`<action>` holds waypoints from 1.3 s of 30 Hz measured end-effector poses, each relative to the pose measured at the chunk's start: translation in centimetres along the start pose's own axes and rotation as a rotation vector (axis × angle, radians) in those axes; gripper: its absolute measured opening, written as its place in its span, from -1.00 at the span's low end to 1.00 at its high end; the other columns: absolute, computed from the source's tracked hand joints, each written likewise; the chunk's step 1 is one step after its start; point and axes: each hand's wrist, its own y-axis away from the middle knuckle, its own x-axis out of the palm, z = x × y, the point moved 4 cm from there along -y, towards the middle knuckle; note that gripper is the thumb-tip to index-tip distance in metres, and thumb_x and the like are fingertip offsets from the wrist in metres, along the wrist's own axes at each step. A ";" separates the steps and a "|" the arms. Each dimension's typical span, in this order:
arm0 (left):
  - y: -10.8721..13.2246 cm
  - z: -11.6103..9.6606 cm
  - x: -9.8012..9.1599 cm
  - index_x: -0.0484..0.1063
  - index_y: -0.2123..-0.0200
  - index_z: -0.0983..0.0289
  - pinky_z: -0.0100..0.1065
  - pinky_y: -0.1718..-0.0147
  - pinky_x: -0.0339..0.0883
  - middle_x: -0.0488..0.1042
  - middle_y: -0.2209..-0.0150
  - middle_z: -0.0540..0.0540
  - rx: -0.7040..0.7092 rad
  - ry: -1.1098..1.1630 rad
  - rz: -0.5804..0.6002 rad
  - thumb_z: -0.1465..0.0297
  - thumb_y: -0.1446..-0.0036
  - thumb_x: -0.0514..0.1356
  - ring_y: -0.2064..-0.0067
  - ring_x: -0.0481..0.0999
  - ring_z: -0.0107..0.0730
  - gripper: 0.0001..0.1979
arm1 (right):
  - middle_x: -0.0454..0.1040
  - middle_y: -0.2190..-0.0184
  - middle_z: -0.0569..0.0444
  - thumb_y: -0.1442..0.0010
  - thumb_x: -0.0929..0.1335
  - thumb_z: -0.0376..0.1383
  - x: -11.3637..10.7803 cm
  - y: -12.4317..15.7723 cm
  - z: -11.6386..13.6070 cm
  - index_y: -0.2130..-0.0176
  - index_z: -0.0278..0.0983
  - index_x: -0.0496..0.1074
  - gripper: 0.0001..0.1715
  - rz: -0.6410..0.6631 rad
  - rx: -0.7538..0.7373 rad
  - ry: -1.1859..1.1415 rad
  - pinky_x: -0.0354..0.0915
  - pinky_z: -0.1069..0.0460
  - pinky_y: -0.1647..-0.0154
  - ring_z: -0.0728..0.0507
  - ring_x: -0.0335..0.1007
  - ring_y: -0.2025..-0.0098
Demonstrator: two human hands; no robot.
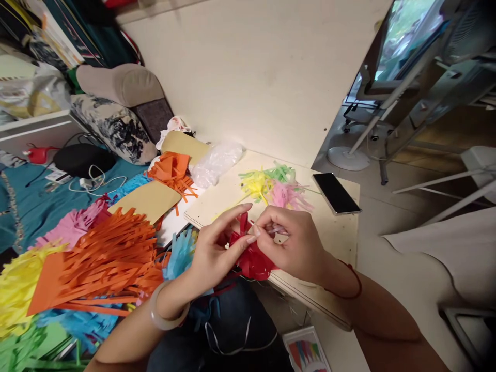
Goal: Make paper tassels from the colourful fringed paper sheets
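A red fringed paper tassel (pixel 256 264) is held in front of me at the near edge of a small wooden table (pixel 333 237). My left hand (pixel 212 253) is closed around its upper part, and a red paper loop stands up between thumb and forefinger. My right hand (pixel 298 240) meets it there, thumb and forefinger pinched together close to the left thumb. Something thin and pale shows under the curled right fingers, too hidden to name. Just beyond the hands lie a yellow tassel (pixel 256 184), a green tassel (pixel 284 173) and a pink tassel (pixel 285 195).
A black phone (pixel 336 194) rests on the table's right side, and a clear plastic bag (pixel 217 163) at its back left. Orange fringed paper (pixel 112 253) and other coloured fringes pile up on the bed at left. White string (pixel 232 351) hangs over my lap.
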 end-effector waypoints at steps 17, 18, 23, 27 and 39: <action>0.5 -0.7 -0.2 0.34 -0.06 0.15 -0.50 0.47 0.35 0.51 0.17 0.06 0.173 -0.184 -0.019 0.50 -0.10 0.25 0.46 0.38 -0.59 -0.57 | 0.28 0.63 0.27 -0.19 0.32 -0.40 0.2 0.4 -0.2 0.42 -0.31 0.34 -0.88 0.071 0.063 -0.090 0.11 0.20 0.56 0.14 0.12 0.62; 0.5 -0.7 -0.2 0.33 -0.07 0.14 -0.50 0.46 0.36 0.51 0.15 0.06 0.195 -0.221 -0.022 0.51 -0.10 0.25 0.45 0.40 -0.59 -0.55 | 0.31 0.62 0.26 -0.20 0.32 -0.38 0.1 0.4 -0.3 0.39 -0.31 0.35 -0.89 0.070 0.078 -0.095 0.12 0.20 0.55 0.14 0.14 0.62; 0.5 -0.6 -0.3 0.11 -0.21 0.11 -0.52 0.51 0.35 0.50 0.25 0.04 0.216 -0.307 -0.009 0.54 -0.14 0.20 0.46 0.43 -0.57 -0.40 | 0.26 0.67 0.33 -0.22 0.34 -0.32 0.2 0.4 -0.7 0.02 -0.27 0.30 -0.69 0.140 0.122 -0.192 0.13 0.17 0.54 0.09 0.10 0.62; 0.4 -0.8 -0.1 -0.03 -0.26 0.13 -0.49 0.52 0.37 0.43 0.45 -0.07 0.237 -0.417 -0.030 0.52 -0.17 0.17 0.50 0.45 -0.52 -0.34 | 0.25 0.67 0.34 -0.23 0.35 -0.29 0.4 0.4 -1.1 -0.09 -0.28 0.22 -0.55 0.193 0.135 -0.238 0.14 0.16 0.54 0.07 0.11 0.62; 1.4 -1.1 -0.8 0.04 -0.23 0.21 -0.44 0.44 0.38 0.57 0.31 0.06 0.466 -0.867 -0.036 0.51 -0.20 0.15 0.42 0.53 -0.40 -0.44 | 0.41 0.48 0.14 -0.08 0.44 -0.40 -0.8 -0.4 -0.1 0.40 -0.23 0.52 -0.93 -0.117 -0.055 -0.233 0.32 0.11 0.42 0.03 0.36 0.43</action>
